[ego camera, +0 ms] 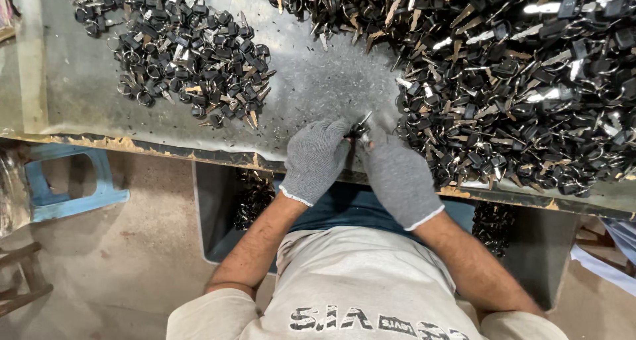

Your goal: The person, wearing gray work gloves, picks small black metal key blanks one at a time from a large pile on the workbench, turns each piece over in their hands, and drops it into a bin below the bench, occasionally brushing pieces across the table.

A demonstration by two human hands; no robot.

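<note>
Pinching one small black key (360,129) between them, the gloved left hand (316,160) and right hand (399,178) close their fingers (344,132) tightly, steadying it above the desk (79,81), beside the big key pile (523,81).

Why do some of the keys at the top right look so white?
Head view: glare off the bare metal blades in the big key pile bleaches them; the gloved hands, left hand and right hand, are slightly soft, and the table edge bends from lens distortion.

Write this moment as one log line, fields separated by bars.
left hand: gloved, on key | right hand: gloved, same key | big key pile right | smaller pile left | metal table
</note>
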